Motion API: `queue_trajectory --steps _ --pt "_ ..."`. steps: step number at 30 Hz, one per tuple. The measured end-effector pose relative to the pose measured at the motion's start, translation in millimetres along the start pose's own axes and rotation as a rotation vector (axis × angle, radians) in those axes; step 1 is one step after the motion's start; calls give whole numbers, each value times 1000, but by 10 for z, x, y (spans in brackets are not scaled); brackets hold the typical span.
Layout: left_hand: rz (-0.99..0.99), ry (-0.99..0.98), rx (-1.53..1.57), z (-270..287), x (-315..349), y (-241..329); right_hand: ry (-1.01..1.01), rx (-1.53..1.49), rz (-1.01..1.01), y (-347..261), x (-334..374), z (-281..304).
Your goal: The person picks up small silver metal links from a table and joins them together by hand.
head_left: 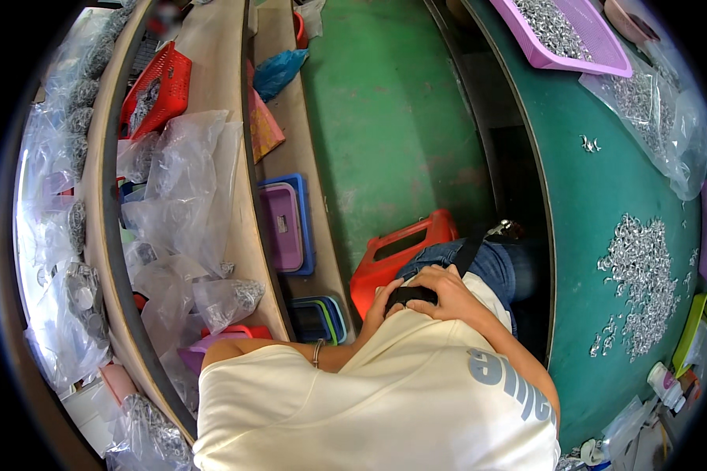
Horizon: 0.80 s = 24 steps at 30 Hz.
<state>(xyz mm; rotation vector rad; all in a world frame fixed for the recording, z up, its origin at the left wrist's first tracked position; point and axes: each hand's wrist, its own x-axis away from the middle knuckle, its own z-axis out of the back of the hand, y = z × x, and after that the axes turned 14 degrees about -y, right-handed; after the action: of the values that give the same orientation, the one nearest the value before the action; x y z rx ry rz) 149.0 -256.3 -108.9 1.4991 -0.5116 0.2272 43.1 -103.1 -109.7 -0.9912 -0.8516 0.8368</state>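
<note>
Both hands meet at my waist, in front of my cream shirt (385, 392). My left hand (379, 304) and my right hand (450, 295) are closed around a small black object (411, 296), which is mostly hidden by the fingers. A black strap (468, 253) runs up from it across my blue jeans (495, 263). There is a thin bracelet (317, 353) on my left wrist.
A red plastic stool (393, 250) stands on the green floor (385, 118) just beyond my knees. The green table (589, 204) on the right carries a pile of small metal parts (640, 282), a purple tray (597, 39) and plastic bags. On the left, wooden shelves (212, 47) hold clear bags, a red basket (159, 90) and stacked containers (284, 226).
</note>
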Motion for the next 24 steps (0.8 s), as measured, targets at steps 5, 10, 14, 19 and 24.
queue_trajectory --steps 5,10,14,19,24 --pt "-8 7 7 -11 12 -71 12 76 -66 -127 14 11" --pt "-12 14 10 -23 7 -43 -7 127 -65 -101 7 -13" --pt "-35 43 9 -32 14 -151 -132 114 -71 -82 -35 65" --pt "-12 49 32 -42 40 -49 -125 183 -40 -107 -41 54" --pt "-39 15 -14 -32 28 -97 -103 190 26 -64 -39 50"
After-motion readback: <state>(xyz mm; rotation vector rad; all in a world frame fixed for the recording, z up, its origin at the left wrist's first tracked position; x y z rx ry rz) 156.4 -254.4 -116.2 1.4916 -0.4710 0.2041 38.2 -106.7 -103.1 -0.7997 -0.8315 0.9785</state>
